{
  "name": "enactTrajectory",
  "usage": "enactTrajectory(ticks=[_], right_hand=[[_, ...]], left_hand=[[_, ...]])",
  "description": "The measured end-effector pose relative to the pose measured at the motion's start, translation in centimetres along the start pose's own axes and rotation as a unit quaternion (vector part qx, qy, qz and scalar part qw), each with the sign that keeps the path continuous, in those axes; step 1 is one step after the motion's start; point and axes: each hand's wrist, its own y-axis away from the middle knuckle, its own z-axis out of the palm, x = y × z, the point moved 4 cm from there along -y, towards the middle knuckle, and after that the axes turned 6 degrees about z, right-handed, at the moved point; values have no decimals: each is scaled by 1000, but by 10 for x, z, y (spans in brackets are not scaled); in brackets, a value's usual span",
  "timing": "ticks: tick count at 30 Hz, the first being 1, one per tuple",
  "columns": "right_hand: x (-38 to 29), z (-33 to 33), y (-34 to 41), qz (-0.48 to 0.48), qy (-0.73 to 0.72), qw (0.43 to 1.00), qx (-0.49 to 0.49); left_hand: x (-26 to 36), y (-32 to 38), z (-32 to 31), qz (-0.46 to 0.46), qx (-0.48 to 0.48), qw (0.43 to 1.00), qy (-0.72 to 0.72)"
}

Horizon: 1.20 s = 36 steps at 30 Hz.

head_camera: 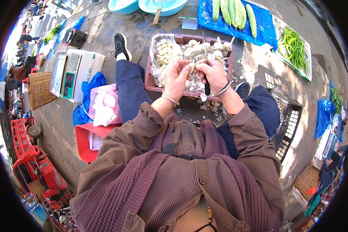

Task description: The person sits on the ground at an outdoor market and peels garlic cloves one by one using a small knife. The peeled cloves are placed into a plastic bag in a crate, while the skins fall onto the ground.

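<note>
A garlic clove [192, 67] is pinched between the fingertips of my left hand [176, 76]. My right hand [214, 74] grips a knife by its black handle [207, 87], with the blade [205, 47] pointing away from me; its thumb and forefinger also meet the clove. Both hands are above a reddish-brown plastic crate [148, 72] between my legs. Inside, a clear plastic bag [155, 47] holds many peeled garlic cloves [165, 52] at the left. Whole garlic bulbs [192, 43] lie at the far right side, and papery garlic skins [198, 88] cover the near part.
Bitter melons [232, 13] rest on a blue plastic sheet [208, 24] ahead, with green peppers [293, 47] to their right. Light-blue basins [174, 8] stand at the back. Left are a digital scale [71, 69] and a red container [87, 145]; a black crate [291, 127] is at right.
</note>
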Motion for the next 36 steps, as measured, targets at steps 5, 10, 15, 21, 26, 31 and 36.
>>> enactTrajectory(ticks=[5,10,15,21,26,31,36], right_hand=[[1,-2,0,14,13,1000,10],[-1,-1,1,17,5,1000,2],[-1,2,0,4,14,1000,-2],[-1,3,2,-18,130,991,24],[-2,4,1,-42,154,987,28],[-6,12,9,-10,79,996,-42],[-5,-1,1,-1,137,989,49]], left_hand=[[-1,-1,-1,30,7,999,-42],[-4,-2,-3,-21,-10,999,32],[-9,-5,-5,-157,-50,963,215],[0,-5,-3,-106,-38,990,88],[-8,-5,-2,-140,-45,978,145],[-16,-9,-13,-183,4,957,225],[-16,-7,-17,-176,8,965,194]])
